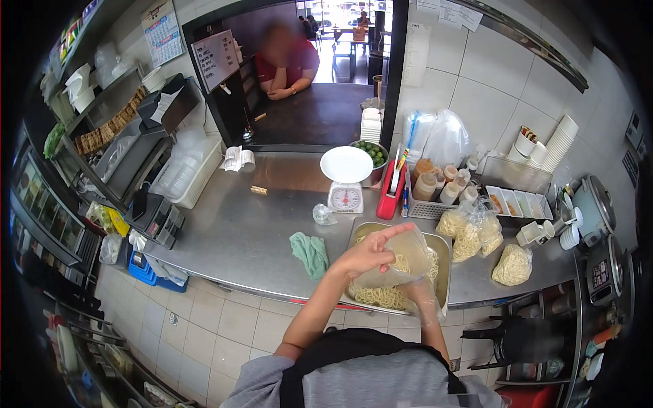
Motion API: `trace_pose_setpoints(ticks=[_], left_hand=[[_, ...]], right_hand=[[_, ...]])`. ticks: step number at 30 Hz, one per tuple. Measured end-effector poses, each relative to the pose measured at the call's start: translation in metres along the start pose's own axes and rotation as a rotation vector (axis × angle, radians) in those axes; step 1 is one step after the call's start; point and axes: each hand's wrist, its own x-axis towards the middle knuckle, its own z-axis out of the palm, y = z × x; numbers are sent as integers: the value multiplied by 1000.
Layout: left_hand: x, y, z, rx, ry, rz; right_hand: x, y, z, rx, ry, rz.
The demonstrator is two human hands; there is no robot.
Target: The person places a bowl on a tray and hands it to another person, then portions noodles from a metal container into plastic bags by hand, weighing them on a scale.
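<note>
A tiled kitchen with a steel desk (252, 224) runs below a serving hatch, where another person in a red top (286, 61) leans on the far ledge. At the near edge of the desk sits a metal tray (443, 246) with loose noodles (381, 296) in it. Above the tray the left hand (371, 253) has its grip closed on the upper edge of a clear plastic bag (407, 255), which is partly filled with noodles and hangs tilted over the tray. The right hand (420, 294), in a thin clear glove, is just under the bag's lower end, over the noodles; how far its grip is open I cannot tell, as the bag and glove blur the fingers. A green cloth (309, 251) lies just left of the tray. Behind the tray stands a white scale (345, 180), and to its right lie filled noodle bags (469, 231).
</note>
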Motion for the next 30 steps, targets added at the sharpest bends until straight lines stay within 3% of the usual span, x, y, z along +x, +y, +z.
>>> trace_pose_setpoints(ticks=[4, 7, 11, 15, 18, 23, 25, 28, 30], left_hand=[[5, 41, -16, 0, 22, 84], [34, 71, -50, 17, 106, 162], [79, 119, -100, 62, 119, 254], [115, 140, -138, 330, 259, 276], [135, 131, -173, 696, 411, 310], [150, 76, -193, 909, 433, 247], [151, 57, -187, 1008, 417, 234], [151, 24, -180, 1007, 294, 277], [144, 8, -172, 1129, 211, 345]], right_hand=[[6, 19, 19, -215, -4, -162], [10, 35, 28, -88, -42, -232], [7, 19, 11, -79, -117, -123], [1, 3, -4, -61, -153, -58], [-1, -6, -13, -87, -183, -19], [0, 14, 5, -74, -122, -110], [6, 23, 14, -114, -22, -270], [-1, -23, -40, -90, -205, -99], [2, -25, -52, 88, -131, -160]])
